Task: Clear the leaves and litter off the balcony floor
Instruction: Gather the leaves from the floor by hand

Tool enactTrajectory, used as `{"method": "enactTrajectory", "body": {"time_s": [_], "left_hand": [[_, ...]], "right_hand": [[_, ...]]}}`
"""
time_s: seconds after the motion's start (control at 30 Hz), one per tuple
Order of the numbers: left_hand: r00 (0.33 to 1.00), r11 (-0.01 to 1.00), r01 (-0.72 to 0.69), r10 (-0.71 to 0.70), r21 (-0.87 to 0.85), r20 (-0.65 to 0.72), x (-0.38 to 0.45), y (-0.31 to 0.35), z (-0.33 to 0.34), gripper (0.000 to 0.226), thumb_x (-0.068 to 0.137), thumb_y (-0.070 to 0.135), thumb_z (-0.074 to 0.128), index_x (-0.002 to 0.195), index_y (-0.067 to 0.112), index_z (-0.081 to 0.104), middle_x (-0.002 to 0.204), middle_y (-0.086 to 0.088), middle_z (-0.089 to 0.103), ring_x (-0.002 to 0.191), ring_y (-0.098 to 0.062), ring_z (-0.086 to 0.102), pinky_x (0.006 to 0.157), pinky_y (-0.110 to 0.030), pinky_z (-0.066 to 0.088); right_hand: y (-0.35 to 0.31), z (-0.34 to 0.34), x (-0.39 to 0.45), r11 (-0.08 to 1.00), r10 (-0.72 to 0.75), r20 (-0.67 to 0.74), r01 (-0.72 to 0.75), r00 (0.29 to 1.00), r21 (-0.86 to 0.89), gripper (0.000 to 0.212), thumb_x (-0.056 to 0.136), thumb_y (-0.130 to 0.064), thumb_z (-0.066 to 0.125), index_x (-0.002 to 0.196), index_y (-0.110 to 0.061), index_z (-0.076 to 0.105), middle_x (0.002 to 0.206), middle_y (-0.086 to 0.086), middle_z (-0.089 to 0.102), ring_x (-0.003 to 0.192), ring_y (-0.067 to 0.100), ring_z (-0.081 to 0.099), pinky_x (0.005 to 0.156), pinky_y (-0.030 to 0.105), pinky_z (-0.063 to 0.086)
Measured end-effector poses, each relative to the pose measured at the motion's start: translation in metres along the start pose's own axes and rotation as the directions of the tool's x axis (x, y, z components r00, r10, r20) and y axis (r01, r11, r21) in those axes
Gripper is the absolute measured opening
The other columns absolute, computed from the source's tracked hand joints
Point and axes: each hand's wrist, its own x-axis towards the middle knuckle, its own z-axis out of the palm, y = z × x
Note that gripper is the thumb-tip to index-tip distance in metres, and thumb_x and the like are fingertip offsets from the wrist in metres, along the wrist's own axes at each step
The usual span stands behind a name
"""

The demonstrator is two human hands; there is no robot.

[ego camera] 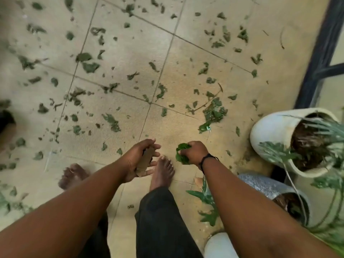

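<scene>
Green leaf scraps (87, 66) lie scattered all over the beige tiled balcony floor (130, 53), with a thicker clump of leaves (214, 112) ahead of my right hand. My left hand (138, 158) grips a flat brown piece of cardboard (145, 161) just above my bare foot. My right hand (193, 151) is closed around a bunch of fresh green leaves (181, 153), held a little above the floor. A black band sits on my right wrist.
A large white plant pot (268, 131) stands at the right, a silvery pot (264, 185) below it, and another white pot (219, 246) at the bottom. A dark railing (320, 53) runs along the right edge. My bare feet (162, 172) stand on the tiles.
</scene>
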Motion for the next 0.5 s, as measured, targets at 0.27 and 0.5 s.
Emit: {"method": "enactTrajectory", "body": {"time_s": [0.27, 0.5], "left_hand": [[1.0, 0.936, 0.016, -0.018, 0.352, 0.0, 0.027, 0.016, 0.066, 0.037, 0.096, 0.05, 0.05, 0.11, 0.022, 0.069, 0.114, -0.007, 0.065, 0.097, -0.024, 0.058, 0.084, -0.038, 0.047], [0.997, 0.915, 0.077, -0.083, 0.395, -0.001, 0.085, 0.022, 0.075, 0.037, 0.093, 0.056, 0.052, 0.106, 0.027, 0.071, 0.108, 0.001, 0.067, 0.091, -0.018, 0.061, 0.083, -0.036, 0.049]], "right_hand": [[0.061, -0.089, 0.033, 0.972, -0.059, -0.277, -0.007, 0.959, -0.233, 0.023, 0.094, -0.013, 0.057, 0.113, -0.005, 0.066, 0.115, 0.017, 0.065, 0.106, 0.032, 0.06, 0.079, 0.029, 0.044], [0.071, -0.125, 0.095, 0.915, -0.234, -0.348, 0.085, 0.908, -0.393, 0.023, 0.096, -0.015, 0.054, 0.109, -0.003, 0.068, 0.118, 0.02, 0.061, 0.105, 0.034, 0.058, 0.077, 0.029, 0.041]]}}
